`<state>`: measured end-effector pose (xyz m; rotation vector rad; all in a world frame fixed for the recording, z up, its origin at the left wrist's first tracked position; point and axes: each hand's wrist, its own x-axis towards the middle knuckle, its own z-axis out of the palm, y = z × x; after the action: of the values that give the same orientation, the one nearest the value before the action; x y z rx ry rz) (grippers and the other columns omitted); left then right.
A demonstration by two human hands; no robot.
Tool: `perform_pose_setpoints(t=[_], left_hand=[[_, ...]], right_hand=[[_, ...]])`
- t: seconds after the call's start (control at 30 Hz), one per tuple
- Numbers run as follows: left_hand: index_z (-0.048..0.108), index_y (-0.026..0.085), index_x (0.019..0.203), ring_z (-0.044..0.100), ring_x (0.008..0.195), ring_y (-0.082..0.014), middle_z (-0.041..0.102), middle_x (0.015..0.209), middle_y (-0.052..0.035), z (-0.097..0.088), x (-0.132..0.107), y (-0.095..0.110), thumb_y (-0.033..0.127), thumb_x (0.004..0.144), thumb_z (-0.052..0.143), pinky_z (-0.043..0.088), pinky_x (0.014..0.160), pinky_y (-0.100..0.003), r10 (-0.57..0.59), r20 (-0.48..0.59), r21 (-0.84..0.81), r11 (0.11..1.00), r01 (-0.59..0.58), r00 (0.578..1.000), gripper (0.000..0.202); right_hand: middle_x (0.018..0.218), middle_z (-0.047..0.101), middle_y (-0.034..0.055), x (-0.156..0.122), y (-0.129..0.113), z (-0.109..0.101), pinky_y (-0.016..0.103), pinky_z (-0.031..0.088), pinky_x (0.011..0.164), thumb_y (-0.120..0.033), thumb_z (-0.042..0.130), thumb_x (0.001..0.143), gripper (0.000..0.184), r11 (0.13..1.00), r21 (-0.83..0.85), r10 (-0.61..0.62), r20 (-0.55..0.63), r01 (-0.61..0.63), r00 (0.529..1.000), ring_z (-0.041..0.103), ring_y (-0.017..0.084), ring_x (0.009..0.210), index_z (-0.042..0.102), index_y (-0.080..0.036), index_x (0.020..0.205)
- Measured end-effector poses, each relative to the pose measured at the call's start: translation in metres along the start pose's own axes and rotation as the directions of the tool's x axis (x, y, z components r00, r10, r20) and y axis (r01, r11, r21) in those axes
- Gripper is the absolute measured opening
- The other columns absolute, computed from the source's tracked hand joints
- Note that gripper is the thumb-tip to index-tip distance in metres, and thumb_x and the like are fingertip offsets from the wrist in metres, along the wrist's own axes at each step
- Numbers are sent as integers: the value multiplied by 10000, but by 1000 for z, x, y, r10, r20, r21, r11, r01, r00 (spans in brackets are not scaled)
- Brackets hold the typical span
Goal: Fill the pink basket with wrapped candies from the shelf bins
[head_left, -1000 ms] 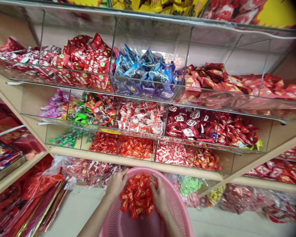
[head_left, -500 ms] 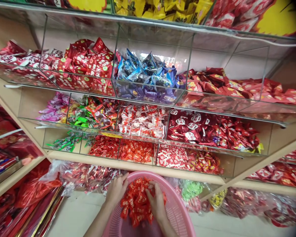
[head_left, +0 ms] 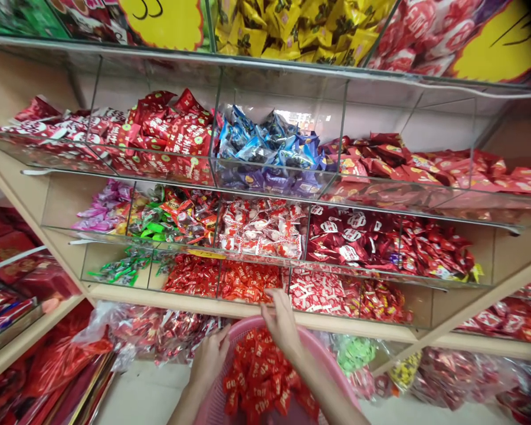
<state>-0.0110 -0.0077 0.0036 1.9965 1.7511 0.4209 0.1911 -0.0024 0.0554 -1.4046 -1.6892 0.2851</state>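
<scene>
A pink plastic basket [head_left: 336, 373] is at the bottom middle, with a pile of red wrapped candies [head_left: 259, 378] inside. My left hand [head_left: 210, 354] is closed on the basket's left rim, its fingertips bent over the edge. Beyond the far rim, my right hand [head_left: 281, 321] reaches forward, fingers apart and seemingly holding nothing. Its fingertips are near the front of a low shelf bin of similar orange-red candies [head_left: 248, 280]. Part of the basket is hidden by my right forearm.
Clear-walled shelf bins hold blue packets [head_left: 268, 139], red-and-white candies [head_left: 263, 227] and dark red packets [head_left: 349, 236]. A wooden ledge [head_left: 159, 301] runs below the lowest bins. Bagged candies [head_left: 154, 330] lie under it. Yellow signs [head_left: 163, 23] hang at the top.
My right hand has left the candies in the basket and moved up and forward to the low bin. My left hand stays on the rim. The view has tilted slightly upward.
</scene>
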Motion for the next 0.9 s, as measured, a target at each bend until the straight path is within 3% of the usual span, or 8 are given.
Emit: perform_pose_setpoints(t=[0.1, 0.17, 0.3, 0.43, 0.5, 0.57, 0.73, 0.9], left_hand=[[561, 254, 1287, 600, 1107, -174, 621, 1251, -65, 0, -1, -1, 239, 921, 362, 456, 898, -256, -3, -1, 32, 999, 3, 1000, 417], [558, 263, 1289, 613, 1080, -171, 631, 1232, -61, 0, -1, 3, 239, 923, 356, 464, 862, -242, -8, 13, 74, 997, 7, 1000, 418], [545, 255, 1304, 627, 1047, -159, 620, 1242, -74, 0, 1, 13, 210, 912, 367, 456, 845, -215, -7, 45, 131, 991, 1, 999, 432], [532, 240, 1317, 632, 1029, -169, 620, 1234, -88, -1, 3, 16, 212, 916, 354, 459, 842, -230, 0, 54, 146, 989, -8, 999, 440], [526, 246, 1322, 633, 1027, -166, 618, 1239, -82, -1, 3, 14, 215, 917, 351, 458, 840, -226, -9, 64, 146, 989, -1, 998, 442], [528, 255, 1319, 632, 1035, -162, 612, 1255, -74, -1, 3, 13, 222, 921, 346, 456, 844, -220, -18, 69, 144, 990, 8, 997, 438], [531, 252, 1316, 628, 1046, -166, 613, 1259, -68, -2, 1, 13, 214, 919, 346, 456, 867, -231, -23, 66, 147, 989, 13, 998, 440], [547, 255, 1301, 618, 1072, -173, 589, 1294, -75, -6, 0, 20, 204, 916, 348, 448, 908, -251, -50, 65, 145, 989, 41, 997, 437]], right_hand=[[1242, 512, 114, 47, -2, 13, 408, 402, 968, -264, 530, 826, 412, 977, -181, 139, 165, -109, 976, 481, 256, 1160, 502, -231, 1236], [1370, 419, 169, 66, 1, 25, 474, 377, 989, -348, 662, 737, 624, 931, -283, 307, 274, -228, 912, 402, 325, 1261, 451, -206, 1306], [1531, 156, 213, 82, 5, 42, 620, 296, 996, -523, 790, 531, 1020, 834, -348, 544, 392, -428, 742, 146, 434, 1386, 340, -217, 1394], [1552, 73, 215, 88, 7, 50, 675, 275, 976, -577, 776, 500, 1088, 786, -349, 618, 412, -511, 670, 110, 450, 1390, 306, -227, 1416], [1547, 93, 220, 90, 7, 55, 670, 296, 967, -555, 780, 510, 1064, 770, -387, 635, 392, -507, 666, 129, 450, 1387, 320, -219, 1410], [1537, 140, 220, 91, 8, 62, 643, 330, 962, -501, 801, 506, 1042, 757, -435, 638, 333, -488, 694, 149, 443, 1384, 342, -218, 1398], [1491, 268, 220, 86, 18, 73, 534, 417, 942, -213, 755, 576, 928, 756, -457, 609, 232, -468, 758, 271, 400, 1357, 331, -205, 1401], [1440, 340, 214, 79, 25, 71, 450, 446, 922, -192, 636, 682, 741, 764, -424, 602, 198, -486, 773, 413, 347, 1285, 358, -192, 1368]])
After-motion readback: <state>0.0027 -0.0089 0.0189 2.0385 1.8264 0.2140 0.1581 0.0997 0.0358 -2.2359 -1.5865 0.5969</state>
